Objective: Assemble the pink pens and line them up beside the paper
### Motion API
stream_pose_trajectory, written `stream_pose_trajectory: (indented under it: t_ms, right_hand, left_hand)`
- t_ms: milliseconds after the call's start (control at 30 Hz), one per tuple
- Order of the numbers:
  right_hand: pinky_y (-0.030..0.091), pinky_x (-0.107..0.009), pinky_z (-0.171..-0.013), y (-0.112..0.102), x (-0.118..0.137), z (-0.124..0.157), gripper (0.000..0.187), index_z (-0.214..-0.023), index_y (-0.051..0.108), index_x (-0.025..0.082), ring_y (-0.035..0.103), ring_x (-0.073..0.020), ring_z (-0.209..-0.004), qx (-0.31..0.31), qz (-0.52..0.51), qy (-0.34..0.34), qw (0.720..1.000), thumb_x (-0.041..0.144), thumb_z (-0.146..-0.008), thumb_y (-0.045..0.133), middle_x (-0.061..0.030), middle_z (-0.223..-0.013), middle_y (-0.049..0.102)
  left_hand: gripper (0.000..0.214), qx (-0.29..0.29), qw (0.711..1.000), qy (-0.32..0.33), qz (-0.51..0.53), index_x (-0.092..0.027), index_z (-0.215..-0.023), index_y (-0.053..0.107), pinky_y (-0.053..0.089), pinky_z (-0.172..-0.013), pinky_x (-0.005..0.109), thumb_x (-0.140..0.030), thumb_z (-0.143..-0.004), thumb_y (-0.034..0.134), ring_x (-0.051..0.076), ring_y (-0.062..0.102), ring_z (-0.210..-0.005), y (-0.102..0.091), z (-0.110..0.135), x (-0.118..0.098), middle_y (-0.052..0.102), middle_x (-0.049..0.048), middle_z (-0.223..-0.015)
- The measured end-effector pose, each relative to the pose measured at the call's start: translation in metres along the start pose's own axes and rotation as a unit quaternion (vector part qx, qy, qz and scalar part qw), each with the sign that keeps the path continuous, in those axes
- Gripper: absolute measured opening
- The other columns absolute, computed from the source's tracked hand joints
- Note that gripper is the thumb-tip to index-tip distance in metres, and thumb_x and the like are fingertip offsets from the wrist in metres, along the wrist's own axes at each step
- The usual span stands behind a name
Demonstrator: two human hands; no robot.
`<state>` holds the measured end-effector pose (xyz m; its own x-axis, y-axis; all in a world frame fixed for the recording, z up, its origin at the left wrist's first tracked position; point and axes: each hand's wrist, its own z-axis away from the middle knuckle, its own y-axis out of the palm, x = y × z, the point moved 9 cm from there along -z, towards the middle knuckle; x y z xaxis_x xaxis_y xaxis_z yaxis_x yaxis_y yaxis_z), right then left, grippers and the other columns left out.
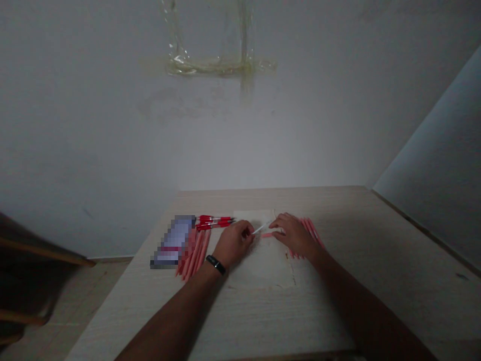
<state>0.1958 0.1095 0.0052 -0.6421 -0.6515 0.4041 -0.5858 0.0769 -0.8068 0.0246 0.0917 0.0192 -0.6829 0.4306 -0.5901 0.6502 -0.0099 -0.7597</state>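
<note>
My left hand (pixel 236 241), with a black band on its wrist, is closed in a pinch at the lower end of a thin white stick (pixel 260 228). The stick slants up toward my right hand (pixel 292 233), whose thumb and fingers are curved but apart. Just by the right thumb lies a short pink tube (pixel 266 234) on a pale sheet (pixel 259 271). Whether the right fingertips touch the stick or the tube is hard to see in the dim light.
Several pink pen-like sticks (pixel 197 255) lie left of my left hand, beside red pens (pixel 214 223) and a blurred-out phone-like device (pixel 173 241). More pink sticks (pixel 311 231) lie partly behind my right hand. The wooden table (pixel 376 240) meets a wall (pixel 270 140) with yellowed tape (pixel 210 67).
</note>
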Motion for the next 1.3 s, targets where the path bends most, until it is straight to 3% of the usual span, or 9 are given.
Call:
stream_pose_trajectory:
  t_ms: [167,400,633,1300]
  right_hand:
    - [0.043,-0.034,-0.083,-0.010,0.000,0.002,0.017,-0.096,0.068,0.022,0.058,-0.0202,-0.093,-0.009,-0.010,0.003,1.000,0.014,-0.081,0.072,-0.0031,-0.092,0.066]
    - [0.043,-0.034,-0.081,-0.023,-0.001,-0.002,0.008,-0.094,0.068,0.021,0.058,-0.0203,-0.090,-0.033,-0.005,0.001,0.999,0.018,-0.088,0.066,-0.0038,-0.090,0.066]
    - [0.043,-0.037,-0.086,-0.042,0.010,-0.003,0.011,-0.100,0.067,0.022,0.058,-0.0219,-0.093,-0.068,-0.028,-0.010,0.997,0.024,-0.092,0.060,-0.0061,-0.093,0.066]
    - [0.043,-0.034,-0.081,-0.031,0.027,-0.004,0.003,-0.089,0.068,0.021,0.057,-0.0207,-0.089,-0.017,-0.029,-0.043,0.999,0.021,-0.089,0.066,-0.0047,-0.087,0.064]
  left_hand:
    - [0.006,0.002,1.000,0.005,-0.003,-0.018,-0.084,0.065,0.040,-0.066,0.024,-0.021,-0.083,0.060,0.015,0.058,-0.072,0.000,0.000,-0.001,0.066,0.0025,-0.079]
    - [0.005,0.006,1.000,0.003,-0.008,-0.018,-0.084,0.065,0.039,-0.065,0.024,-0.019,-0.081,0.061,0.015,0.058,-0.073,0.001,0.000,0.000,0.066,0.0026,-0.079]
    - [0.005,0.010,1.000,0.002,-0.017,-0.018,-0.084,0.066,0.039,-0.065,0.024,-0.019,-0.081,0.062,0.015,0.057,-0.073,0.001,0.000,-0.001,0.066,0.0024,-0.080]
    - [0.011,0.022,0.999,0.020,-0.028,-0.017,-0.085,0.071,0.041,-0.070,0.026,-0.015,-0.079,0.062,0.016,0.057,-0.077,0.002,-0.001,-0.004,0.066,0.0048,-0.082]
